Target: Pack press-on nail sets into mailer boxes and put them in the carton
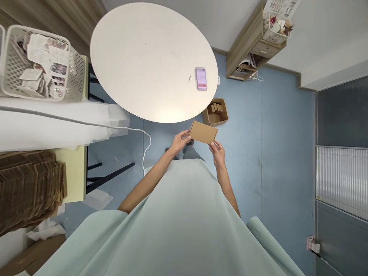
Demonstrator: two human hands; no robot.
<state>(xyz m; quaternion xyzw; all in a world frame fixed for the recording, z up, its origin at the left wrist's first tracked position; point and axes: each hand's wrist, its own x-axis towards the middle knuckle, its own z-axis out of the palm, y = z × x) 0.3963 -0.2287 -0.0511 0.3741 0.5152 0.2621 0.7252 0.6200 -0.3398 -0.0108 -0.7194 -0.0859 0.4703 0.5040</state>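
Observation:
A flat brown cardboard box (pixel 203 132), closed, is held up in front of my body, slightly tilted. My left hand (pixel 180 141) grips its left end, thumb at the lower corner and fingers along the side. At the lower right corner, my right hand (pixel 217 151) pinches the box between thumb and fingers. Just beyond it, on the floor by the round table, stands an open brown carton (pixel 224 117) with several small brown boxes (pixel 215 107) inside.
A white round table (pixel 149 57) with a phone (pixel 201 79) on it stands ahead. Left are a white basket (pixel 66 92) of packets, stacked flat cardboard (pixel 28 188) and a white cable (pixel 150 140). A wooden cabinet (pixel 244 42) stands at the far right.

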